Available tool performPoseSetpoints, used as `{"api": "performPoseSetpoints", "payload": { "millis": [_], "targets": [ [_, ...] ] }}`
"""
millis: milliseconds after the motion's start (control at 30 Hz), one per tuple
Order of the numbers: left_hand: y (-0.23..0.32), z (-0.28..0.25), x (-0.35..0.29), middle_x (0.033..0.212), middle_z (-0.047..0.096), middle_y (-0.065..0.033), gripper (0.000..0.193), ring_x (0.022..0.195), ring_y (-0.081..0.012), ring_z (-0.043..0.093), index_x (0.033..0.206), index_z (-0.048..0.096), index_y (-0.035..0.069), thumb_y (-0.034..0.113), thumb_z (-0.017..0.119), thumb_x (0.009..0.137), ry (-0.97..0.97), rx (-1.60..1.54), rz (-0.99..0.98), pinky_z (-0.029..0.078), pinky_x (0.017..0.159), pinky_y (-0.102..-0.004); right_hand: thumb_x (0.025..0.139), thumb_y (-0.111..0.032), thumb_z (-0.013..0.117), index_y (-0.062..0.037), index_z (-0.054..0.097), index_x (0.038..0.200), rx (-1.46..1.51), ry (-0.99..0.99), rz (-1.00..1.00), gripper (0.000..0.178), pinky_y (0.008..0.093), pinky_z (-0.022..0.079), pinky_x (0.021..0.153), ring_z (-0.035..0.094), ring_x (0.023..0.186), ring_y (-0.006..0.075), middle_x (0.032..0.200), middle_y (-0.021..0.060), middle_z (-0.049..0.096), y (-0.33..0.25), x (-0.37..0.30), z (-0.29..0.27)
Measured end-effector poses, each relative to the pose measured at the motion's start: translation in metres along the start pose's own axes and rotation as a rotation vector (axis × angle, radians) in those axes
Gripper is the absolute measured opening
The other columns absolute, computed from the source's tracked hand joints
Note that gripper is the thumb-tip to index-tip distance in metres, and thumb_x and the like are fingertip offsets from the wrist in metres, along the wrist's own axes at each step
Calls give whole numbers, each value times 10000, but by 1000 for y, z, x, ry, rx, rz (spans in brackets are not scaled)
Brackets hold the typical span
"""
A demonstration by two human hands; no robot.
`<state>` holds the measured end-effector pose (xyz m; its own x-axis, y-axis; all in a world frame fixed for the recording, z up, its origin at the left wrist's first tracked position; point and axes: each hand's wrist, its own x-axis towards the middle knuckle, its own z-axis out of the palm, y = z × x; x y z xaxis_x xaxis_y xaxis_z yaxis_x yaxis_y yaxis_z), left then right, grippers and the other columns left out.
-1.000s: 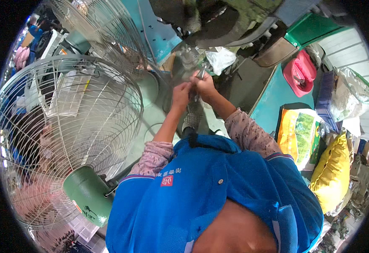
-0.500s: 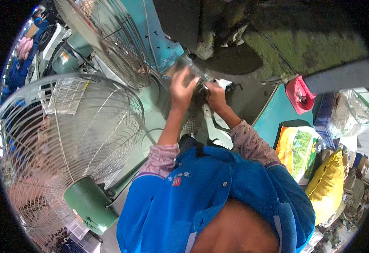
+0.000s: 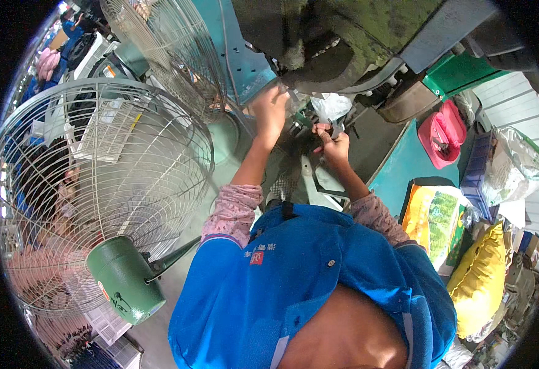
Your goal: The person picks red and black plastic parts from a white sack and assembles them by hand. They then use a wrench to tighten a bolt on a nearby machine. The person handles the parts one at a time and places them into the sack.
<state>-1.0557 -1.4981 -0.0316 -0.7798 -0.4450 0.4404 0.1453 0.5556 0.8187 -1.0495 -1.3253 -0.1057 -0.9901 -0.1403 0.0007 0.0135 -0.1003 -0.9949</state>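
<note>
My right hand (image 3: 335, 147) is closed in front of the machine, thumb against fingers, on a small grey metal piece (image 3: 338, 128) whose exact kind is too small to make out. To its left, my left hand (image 3: 271, 114) is raised at the table's edge beside the machine. Its fingers are smeared by motion, and whether they hold anything does not show. The big worn green machine (image 3: 368, 37) stands just beyond both hands, with a crumpled white plastic bag (image 3: 331, 106) under its head, close past my right fingers.
Two wire-caged fans are at the left, the nearer one with a green motor (image 3: 125, 280). A pink container (image 3: 437, 147) with small metal bits sits on the blue-green table (image 3: 395, 163) at right. A yellow sack (image 3: 479, 280) and a blue crate (image 3: 475, 178) lie beyond.
My hands have moved apart, the right one drawing back to the right with the small metal piece. My left hand stays near the table's edge. The view has shifted, showing more beyond the machine.
</note>
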Motion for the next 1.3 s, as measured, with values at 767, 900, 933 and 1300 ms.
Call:
{"api": "performPoseSetpoints", "payload": {
  "millis": [767,900,933,1300],
  "targets": [
    [5,1,-8,803,618,-182,227,705,-275,613,913,626,19,181,634,754,102,-119,-5,453,645,-330,897,-199,484,-22,554,969,-37,-77,-13,203,199,345,453,455,503,64,609,15,539,-21,11,12],
    [-14,8,-5,779,607,-196,249,667,-237,626,934,619,12,183,641,754,56,-246,45,461,614,-306,894,-267,499,-38,567,1026,-191,-122,48,273,208,344,430,467,484,61,614,8,570,-22,10,14],
    [-20,10,-5,778,602,-202,251,665,-250,626,928,619,7,182,644,749,58,-267,47,462,603,-307,893,-267,499,-41,579,1005,-156,-137,54,265,208,342,429,467,485,61,613,9,571,-27,7,17],
    [-41,23,-11,899,639,-173,281,795,-185,634,961,617,-24,167,632,756,51,-184,13,475,723,-290,904,-240,476,-16,570,916,-67,-165,-91,243,216,346,436,466,473,81,610,38,568,-72,16,37]
  ]
}}
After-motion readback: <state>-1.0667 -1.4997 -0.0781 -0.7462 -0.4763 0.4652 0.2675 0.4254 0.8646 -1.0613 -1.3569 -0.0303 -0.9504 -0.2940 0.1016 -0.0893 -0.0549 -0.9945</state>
